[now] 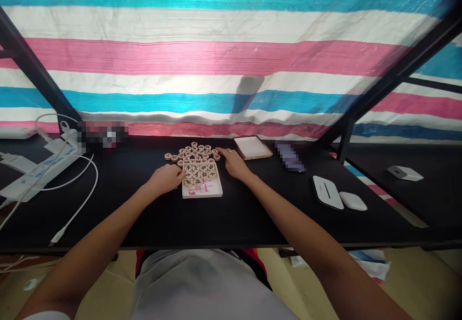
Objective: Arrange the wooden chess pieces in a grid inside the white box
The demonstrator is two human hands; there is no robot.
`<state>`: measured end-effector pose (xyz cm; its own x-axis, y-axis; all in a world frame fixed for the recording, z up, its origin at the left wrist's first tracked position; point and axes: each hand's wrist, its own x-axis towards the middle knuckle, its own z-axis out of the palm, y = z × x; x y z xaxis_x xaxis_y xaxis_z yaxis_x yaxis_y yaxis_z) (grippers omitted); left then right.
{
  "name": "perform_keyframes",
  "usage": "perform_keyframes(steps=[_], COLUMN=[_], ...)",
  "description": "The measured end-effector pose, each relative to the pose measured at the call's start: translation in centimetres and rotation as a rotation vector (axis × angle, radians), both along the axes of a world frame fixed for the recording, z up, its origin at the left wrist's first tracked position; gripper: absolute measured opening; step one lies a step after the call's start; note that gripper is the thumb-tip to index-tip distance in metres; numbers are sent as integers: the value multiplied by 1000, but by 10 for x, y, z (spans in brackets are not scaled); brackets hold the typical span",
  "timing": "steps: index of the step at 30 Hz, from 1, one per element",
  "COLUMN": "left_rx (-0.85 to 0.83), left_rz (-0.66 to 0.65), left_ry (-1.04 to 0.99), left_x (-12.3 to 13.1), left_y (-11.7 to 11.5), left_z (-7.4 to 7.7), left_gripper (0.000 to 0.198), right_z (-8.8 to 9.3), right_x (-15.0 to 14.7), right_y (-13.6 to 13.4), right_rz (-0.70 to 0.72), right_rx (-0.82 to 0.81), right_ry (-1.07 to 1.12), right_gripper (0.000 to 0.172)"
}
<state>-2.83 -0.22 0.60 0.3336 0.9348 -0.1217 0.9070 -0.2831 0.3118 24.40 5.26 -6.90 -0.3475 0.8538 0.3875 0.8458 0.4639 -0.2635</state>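
A shallow white box [202, 192] with red marks on its bottom holds rows of round xiangqi pieces [196, 168] with dark characters. My left hand [165, 178] is closed, its fingers curled at the box's left edge. Behind the box lies a loose cluster of xiangqi pieces [195, 154], many with red characters. My right hand [235, 163] is right of this cluster, fingers stretched out, the index fingertip at a xiangqi piece [215, 151] on its right side. A ring is on one of its fingers.
Behind my right hand lies a white-lined box lid [252, 147]. Further right are a pixelated phone-like item [289, 157], a white flat device [327, 192] and a white rounded case [353, 201]. A power strip [43, 168] with white cables lies left. Striped sheeting hangs behind the black table [159, 224].
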Motion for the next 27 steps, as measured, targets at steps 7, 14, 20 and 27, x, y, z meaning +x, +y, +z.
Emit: perform_keyframes(steps=[7, 14, 20, 27], left_rx=[-14, -30, -21, -7], left_rz=[-18, -7, -12, -8], left_ry=[-40, 14, 34, 36], left_x=[0, 1, 2, 2], left_y=[0, 0, -3, -3], left_z=[-4, -2, 0, -2], left_gripper=[40, 40, 40, 40], right_z=[8, 28, 32, 28], right_x=[2, 0, 2, 17], right_y=[25, 44, 45, 18], right_rz=[35, 155, 77, -180], right_rx=[-44, -181, -215, -135], right_ry=[-100, -281, -159, -151], right_gripper=[73, 75, 61, 24])
